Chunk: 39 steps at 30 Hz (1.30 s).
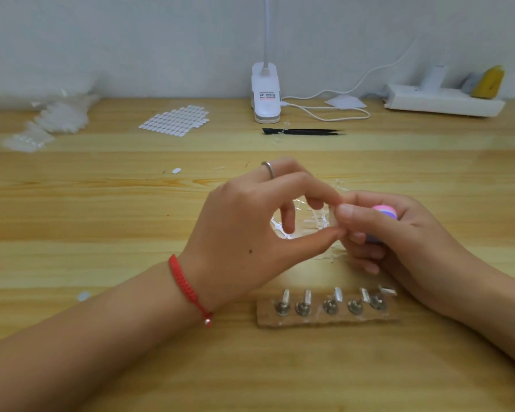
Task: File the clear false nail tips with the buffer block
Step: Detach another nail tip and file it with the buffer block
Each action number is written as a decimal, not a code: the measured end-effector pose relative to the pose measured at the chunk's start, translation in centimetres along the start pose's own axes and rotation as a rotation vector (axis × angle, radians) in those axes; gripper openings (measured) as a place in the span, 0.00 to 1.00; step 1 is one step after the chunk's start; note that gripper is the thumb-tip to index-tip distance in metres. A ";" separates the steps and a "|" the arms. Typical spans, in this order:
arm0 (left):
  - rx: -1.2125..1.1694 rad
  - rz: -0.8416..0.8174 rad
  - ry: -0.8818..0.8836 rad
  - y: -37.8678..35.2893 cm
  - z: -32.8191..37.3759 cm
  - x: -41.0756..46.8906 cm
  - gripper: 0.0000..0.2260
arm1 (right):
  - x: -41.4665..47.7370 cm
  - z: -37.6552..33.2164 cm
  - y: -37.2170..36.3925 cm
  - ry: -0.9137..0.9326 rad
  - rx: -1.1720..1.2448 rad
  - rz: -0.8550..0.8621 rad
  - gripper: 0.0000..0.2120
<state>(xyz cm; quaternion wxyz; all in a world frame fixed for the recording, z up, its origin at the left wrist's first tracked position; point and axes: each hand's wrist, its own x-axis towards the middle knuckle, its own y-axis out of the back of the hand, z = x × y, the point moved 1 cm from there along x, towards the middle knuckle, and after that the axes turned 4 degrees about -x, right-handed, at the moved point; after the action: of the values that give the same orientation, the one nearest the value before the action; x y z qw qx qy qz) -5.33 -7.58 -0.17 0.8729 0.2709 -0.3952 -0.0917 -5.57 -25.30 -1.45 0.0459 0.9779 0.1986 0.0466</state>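
My left hand (pixel 250 233) pinches a clear false nail tip (pixel 335 221) between thumb and index finger above the wooden table (pixel 131 221). My right hand (pixel 405 239) grips a pink and purple buffer block (pixel 385 212), mostly hidden by its fingers, and its thumb lies against the nail tip. A pile of clear nail tips (pixel 312 221) lies on the table under both hands. In front of me a cardboard strip (pixel 327 318) carries several metal stands with clear tips on them.
A sheet of white adhesive tabs (pixel 176 120), bags of nail tips (pixel 51 120), a clip lamp (pixel 265 93) with its cord, black tweezers (pixel 304 131) and a white power strip (pixel 443 99) lie along the back of the table. Small white tabs (pixel 176 170) lie loose.
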 end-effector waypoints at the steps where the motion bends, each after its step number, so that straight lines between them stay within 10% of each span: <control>1: -0.009 0.013 0.006 0.1 -0.1 0.0 0.09 | 0.0 0.0 0.1 -0.005 0.008 0.001 0.06; 22: -0.080 -0.429 0.053 4.2 0.5 -2.6 0.10 | 0.2 0.3 0.4 -0.035 0.166 0.025 0.09; 39: 0.051 -0.382 0.082 3.6 1.3 -3.3 0.09 | 0.7 1.6 1.3 0.001 0.164 -0.012 0.06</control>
<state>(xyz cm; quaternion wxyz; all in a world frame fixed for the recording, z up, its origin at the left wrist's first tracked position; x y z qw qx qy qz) -8.71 -3.84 0.42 0.8478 0.3665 -0.3029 -0.2347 -4.30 -26.29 -2.82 -0.0342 0.9771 0.2077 0.0305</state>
